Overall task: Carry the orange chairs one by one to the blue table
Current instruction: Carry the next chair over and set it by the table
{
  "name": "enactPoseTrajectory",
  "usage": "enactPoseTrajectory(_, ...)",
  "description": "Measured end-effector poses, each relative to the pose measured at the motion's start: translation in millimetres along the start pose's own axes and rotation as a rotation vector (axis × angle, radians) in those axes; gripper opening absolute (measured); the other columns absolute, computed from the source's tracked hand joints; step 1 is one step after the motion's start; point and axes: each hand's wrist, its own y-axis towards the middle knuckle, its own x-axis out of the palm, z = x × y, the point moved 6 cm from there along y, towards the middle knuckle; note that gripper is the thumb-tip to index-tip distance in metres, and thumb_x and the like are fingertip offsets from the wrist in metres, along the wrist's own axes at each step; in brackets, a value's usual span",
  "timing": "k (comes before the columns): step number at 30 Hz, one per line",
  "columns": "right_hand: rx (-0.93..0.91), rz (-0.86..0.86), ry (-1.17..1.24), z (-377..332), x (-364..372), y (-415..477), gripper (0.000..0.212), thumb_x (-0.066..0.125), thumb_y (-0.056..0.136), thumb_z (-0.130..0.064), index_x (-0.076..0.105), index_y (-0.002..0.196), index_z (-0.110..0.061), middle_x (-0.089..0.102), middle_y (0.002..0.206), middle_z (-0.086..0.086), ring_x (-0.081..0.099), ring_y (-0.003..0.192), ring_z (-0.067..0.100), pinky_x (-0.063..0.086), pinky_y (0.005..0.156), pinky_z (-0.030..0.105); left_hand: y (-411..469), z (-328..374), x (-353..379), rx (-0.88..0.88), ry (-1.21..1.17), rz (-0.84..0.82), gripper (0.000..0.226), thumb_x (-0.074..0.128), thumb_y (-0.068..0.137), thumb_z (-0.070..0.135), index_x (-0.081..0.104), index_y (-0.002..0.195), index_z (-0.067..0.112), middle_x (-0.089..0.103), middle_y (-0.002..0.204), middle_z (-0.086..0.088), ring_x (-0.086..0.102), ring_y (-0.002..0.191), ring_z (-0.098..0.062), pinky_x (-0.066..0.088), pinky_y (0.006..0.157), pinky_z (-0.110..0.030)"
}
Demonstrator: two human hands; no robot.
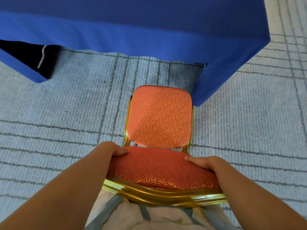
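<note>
Beside blue table [149,39] corner: orange chair [159,117], swirl pattern, gold frame [166,195]; left hand [113,151], right hand [202,162] grip backrest [162,170] sides. Striped carpet [66,113] stretches leftward.

Floor covering: a pale grey-blue ribbed carpet [66,113] fills most of the view, patterned with darker grey lines, single and grouped, that form a loose grid. One small dark speck [104,82] lies on it left of centre. At upper left sits a dark, folded-looking object [44,62]; its nature cannot be determined. At bottom centre is creased pale cloth [157,218] with grey-blue stripes.
</note>
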Motion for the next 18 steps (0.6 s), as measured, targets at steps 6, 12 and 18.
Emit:
enactPoseTrajectory(6, -0.037, 0.013, 0.035, 0, 1, -3, 0.083, 0.036, 0.088, -0.077, 0.052, 0.139, -0.013, 0.058, 0.130, 0.013, 0.061, 0.113, 0.026, 0.045, 0.095, 0.034, -3, -5, -5, 0.010, -0.011, 0.008, 0.079, 0.031, 0.095, 0.065, 0.032, 0.149, 0.006, 0.036, 0.151, -0.013, 0.040, 0.137, -0.028, 0.032, 0.111, -0.040)
enactPoseTrajectory(12, -0.061, 0.044, 0.053, -14, -14, -27, 0.078, 0.041, 0.089, -0.073, 0.055, 0.135, -0.012, 0.062, 0.114, 0.009, 0.064, 0.095, 0.023, 0.047, 0.093, 0.031, -9, -13, -30, 0.047, -0.022, 0.026, 0.076, 0.033, 0.096, 0.062, 0.038, 0.146, 0.006, 0.044, 0.146, -0.011, 0.048, 0.130, -0.025, 0.037, 0.104, -0.032)
enactPoseTrajectory(18, -0.061, 0.084, 0.050, -39, -45, -61, 0.076, 0.040, 0.090, -0.072, 0.056, 0.133, -0.012, 0.061, 0.114, 0.008, 0.063, 0.089, 0.020, 0.043, 0.087, 0.030, -31, -10, -68, 0.066, -0.030, 0.056, 0.074, 0.033, 0.096, 0.062, 0.038, 0.145, 0.006, 0.043, 0.148, -0.011, 0.046, 0.132, -0.025, 0.036, 0.105, -0.032)
